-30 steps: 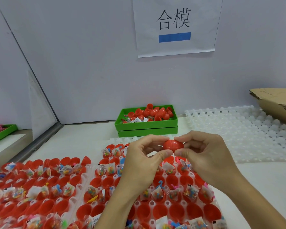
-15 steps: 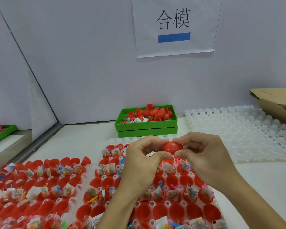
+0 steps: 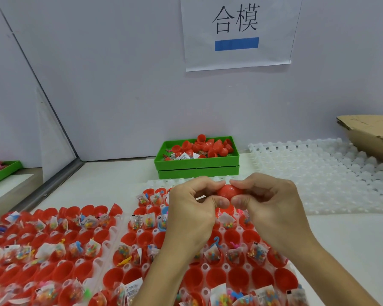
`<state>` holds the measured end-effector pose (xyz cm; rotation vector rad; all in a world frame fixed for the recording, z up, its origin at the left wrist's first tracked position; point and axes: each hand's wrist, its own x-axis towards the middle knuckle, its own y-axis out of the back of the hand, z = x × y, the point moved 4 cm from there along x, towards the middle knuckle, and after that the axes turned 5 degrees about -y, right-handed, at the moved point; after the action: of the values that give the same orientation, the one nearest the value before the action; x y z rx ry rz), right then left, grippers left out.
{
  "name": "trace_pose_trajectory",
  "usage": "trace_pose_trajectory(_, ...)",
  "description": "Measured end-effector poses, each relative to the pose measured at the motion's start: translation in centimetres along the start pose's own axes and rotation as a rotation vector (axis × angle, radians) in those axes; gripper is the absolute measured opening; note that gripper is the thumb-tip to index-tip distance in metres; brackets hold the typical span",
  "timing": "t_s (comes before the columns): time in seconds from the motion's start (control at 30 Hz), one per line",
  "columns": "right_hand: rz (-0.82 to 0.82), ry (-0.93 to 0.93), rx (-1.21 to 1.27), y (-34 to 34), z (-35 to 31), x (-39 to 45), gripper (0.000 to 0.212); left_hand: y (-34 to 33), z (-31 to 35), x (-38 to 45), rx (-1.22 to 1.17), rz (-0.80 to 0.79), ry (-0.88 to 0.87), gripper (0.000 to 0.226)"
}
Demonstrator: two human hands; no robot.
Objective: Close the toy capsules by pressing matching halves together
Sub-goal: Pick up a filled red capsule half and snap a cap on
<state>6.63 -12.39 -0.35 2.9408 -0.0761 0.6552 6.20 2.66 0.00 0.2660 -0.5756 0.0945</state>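
Both hands [image 3: 230,206] around red capsule [image 3: 229,191].

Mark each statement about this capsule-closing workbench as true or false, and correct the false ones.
1. Both hands pinch one red plastic capsule between them. True: the left hand and the right hand each grip one end.
2. The green plastic bin by the wall holds blue capsule halves. False: the halves in it are red.
3. The white empty grid tray lies on the person's right. True.
4. The paper sign on the wall carries a red bar. False: the bar is blue.
5. Every red cup in the near filled trays holds a toy packet. False: several cups sit empty.
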Motion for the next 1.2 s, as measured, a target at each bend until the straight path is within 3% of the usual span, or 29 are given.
trace_pose_trajectory(0.2,-0.012,0.033,-0.034,0.2,-0.3,0.2,0.044,-0.1,0.0,0.1,0.081,-0.029,-0.043,0.033)
trace_pose_trajectory(0.37,-0.109,0.095,-0.116,-0.1,-0.4,0.3,0.037,0.5,-0.5,0.5,0.131,-0.065,-0.001,0.044)
trace_pose_trajectory(0.47,-0.079,0.047,-0.065,0.1,-0.1,0.5,0.038,0.6,-0.5,0.4,0.115,-0.11,0.004,0.046)
trace_pose_trajectory(0.57,-0.089,-0.076,0.069,0.6,0.1,0.7,0.017,0.5,-0.3,0.4,0.041,-0.118,0.003,0.046)
trace_pose_trajectory(0.7,-0.249,-0.377,0.362,0.7,1.1,0.6,0.044,0.5,-0.1,0.4,-0.052,-0.138,-0.024,0.043)
trace_pose_trajectory(0.8,-0.477,-0.498,0.585,-0.2,0.8,0.1,0.039,0.6,-0.1,0.4,-0.013,-0.151,-0.052,0.043)
trace_pose_trajectory(0.87,-0.561,-0.522,0.729,-0.6,0.6,-0.2,0.048,0.5,0.0,0.4,0.012,-0.164,-0.068,0.039)
trace_pose_trajectory(1.07,-0.352,-0.479,0.756,-1.1,1.0,-0.1,0.033,0.0,0.0,0.2,-0.099,-0.246,0.055,0.034)
trace_pose_trajectory(1.2,-0.246,-0.371,0.579,-1.3,1.4,0.1,0.03,-0.6,-0.9,-0.3,-0.226,-0.273,0.215,0.062)
